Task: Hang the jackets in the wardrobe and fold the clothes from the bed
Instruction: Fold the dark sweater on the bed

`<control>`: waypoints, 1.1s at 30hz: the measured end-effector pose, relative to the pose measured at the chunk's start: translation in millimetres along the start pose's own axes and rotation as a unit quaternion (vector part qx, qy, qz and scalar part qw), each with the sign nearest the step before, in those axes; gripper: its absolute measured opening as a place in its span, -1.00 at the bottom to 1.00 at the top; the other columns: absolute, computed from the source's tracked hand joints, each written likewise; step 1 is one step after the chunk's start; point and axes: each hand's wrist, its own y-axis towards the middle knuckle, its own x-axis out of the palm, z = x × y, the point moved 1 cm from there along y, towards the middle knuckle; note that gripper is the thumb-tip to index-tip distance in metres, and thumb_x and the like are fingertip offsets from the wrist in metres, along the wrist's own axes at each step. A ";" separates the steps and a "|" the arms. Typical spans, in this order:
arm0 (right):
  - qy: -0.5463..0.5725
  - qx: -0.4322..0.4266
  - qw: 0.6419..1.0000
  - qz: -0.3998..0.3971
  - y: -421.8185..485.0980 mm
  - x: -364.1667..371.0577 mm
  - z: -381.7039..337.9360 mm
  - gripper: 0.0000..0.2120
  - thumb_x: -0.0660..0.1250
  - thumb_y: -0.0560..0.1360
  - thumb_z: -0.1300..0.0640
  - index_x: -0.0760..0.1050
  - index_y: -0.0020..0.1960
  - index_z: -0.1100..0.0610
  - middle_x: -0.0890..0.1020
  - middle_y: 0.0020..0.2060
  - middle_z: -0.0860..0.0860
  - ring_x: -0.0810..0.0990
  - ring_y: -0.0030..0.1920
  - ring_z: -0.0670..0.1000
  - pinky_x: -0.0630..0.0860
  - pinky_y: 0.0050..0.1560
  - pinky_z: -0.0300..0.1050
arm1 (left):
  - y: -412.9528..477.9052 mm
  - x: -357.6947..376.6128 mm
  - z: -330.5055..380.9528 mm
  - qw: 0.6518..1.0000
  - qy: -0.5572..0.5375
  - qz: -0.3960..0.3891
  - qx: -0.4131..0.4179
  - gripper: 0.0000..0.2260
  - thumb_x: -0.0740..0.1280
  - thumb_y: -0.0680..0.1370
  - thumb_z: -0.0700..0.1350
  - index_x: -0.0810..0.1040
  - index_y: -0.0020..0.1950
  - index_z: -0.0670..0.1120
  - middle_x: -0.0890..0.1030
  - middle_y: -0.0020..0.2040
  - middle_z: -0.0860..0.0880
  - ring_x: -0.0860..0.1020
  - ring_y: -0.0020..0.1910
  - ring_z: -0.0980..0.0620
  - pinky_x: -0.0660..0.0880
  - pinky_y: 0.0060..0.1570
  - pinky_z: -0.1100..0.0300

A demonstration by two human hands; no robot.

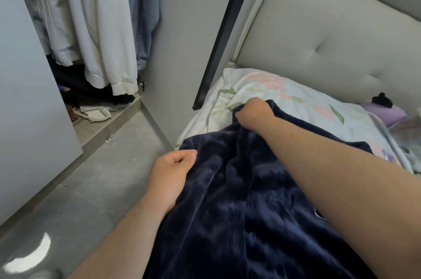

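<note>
A dark navy fleece jacket [239, 199] lies spread over the near edge of the bed [319, 105], which has a floral sheet. My right hand [252, 113] grips the jacket's far edge, fingers curled into the fabric. At the jacket's left edge my left hand [173, 171] pinches the cloth between thumb and curled fingers. A bit of zipper shows under my right forearm. The open wardrobe [91, 28] at the upper left holds hanging light jackets and a denim one.
An open wardrobe door [189, 39] with a black edge stands between the wardrobe and the bed. A padded headboard [330, 34] backs the bed. A purple item and a black clip [382, 99] lie at the far right. Grey floor with a clothes peg [110, 138] lies to the left.
</note>
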 end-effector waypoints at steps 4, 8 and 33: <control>0.636 0.196 0.745 -0.047 7.0 -15.6 14.1 -0.73 0.12 0.65 0.18 0.46 0.28 0.20 0.57 -0.07 0.13 0.58 -0.05 0.12 0.59 -0.06 -0.04 | 8.1 -3.8 -4.7 0.993 -0.087 0.058 -0.052 -0.87 0.40 0.56 -0.07 0.69 -0.17 0.04 0.71 -0.17 0.15 0.65 -0.12 0.18 0.53 -0.09 0.24; 0.691 0.181 0.699 -0.033 5.2 -15.2 26.3 -0.64 0.06 0.69 0.04 0.41 0.34 0.23 0.59 -0.13 0.12 0.65 -0.25 0.04 0.63 -0.31 -0.10 | 12.4 -6.5 -7.6 0.998 -0.041 0.013 -0.039 -0.77 0.38 0.55 -0.22 0.66 0.02 0.13 0.65 -0.05 0.23 0.64 -0.05 0.24 0.55 -0.09 0.32; 0.289 -0.112 0.951 0.013 -317.1 89.3 -17.4 -0.90 0.32 0.46 0.09 0.44 -0.19 -0.07 0.51 -0.27 -0.17 0.49 -0.18 -0.19 0.34 -0.19 -0.45 | 2.2 -43.3 16.3 0.948 0.300 -0.103 -0.032 -0.76 0.34 0.53 0.08 0.58 -0.15 -0.08 0.64 -0.16 -0.03 0.60 -0.13 -0.05 0.51 -0.12 0.06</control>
